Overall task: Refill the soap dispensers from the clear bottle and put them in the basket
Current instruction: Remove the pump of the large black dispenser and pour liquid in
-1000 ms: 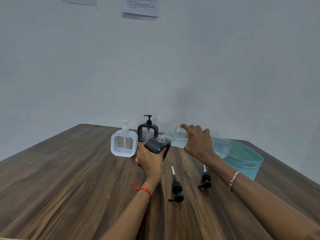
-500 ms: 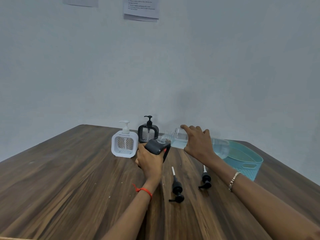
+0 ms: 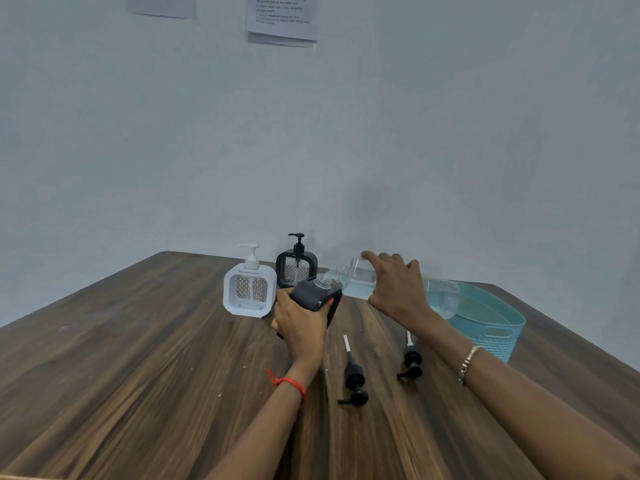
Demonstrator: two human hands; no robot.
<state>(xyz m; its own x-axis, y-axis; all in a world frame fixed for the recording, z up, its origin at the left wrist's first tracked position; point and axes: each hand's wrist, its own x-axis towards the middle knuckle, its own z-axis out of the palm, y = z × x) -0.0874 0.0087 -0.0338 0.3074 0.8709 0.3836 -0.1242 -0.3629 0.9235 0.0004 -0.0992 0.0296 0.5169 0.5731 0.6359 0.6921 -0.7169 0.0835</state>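
My left hand (image 3: 300, 326) grips a black soap dispenser (image 3: 313, 295) with its pump off, tilted so its open neck points up and right. My right hand (image 3: 398, 289) holds the clear bottle (image 3: 440, 297) almost on its side, bluish liquid inside, its mouth right at the dispenser's neck. A white dispenser (image 3: 250, 287) and another black dispenser (image 3: 296, 268) stand upright behind, pumps on. Two loose black pumps lie on the table, one (image 3: 354, 377) below my left hand and one (image 3: 411, 360) under my right forearm. The teal basket (image 3: 491, 325) sits to the right.
The wooden table (image 3: 138, 358) runs back to a grey wall, with its corner close behind the dispensers. Two paper sheets (image 3: 281, 19) hang high on the wall.
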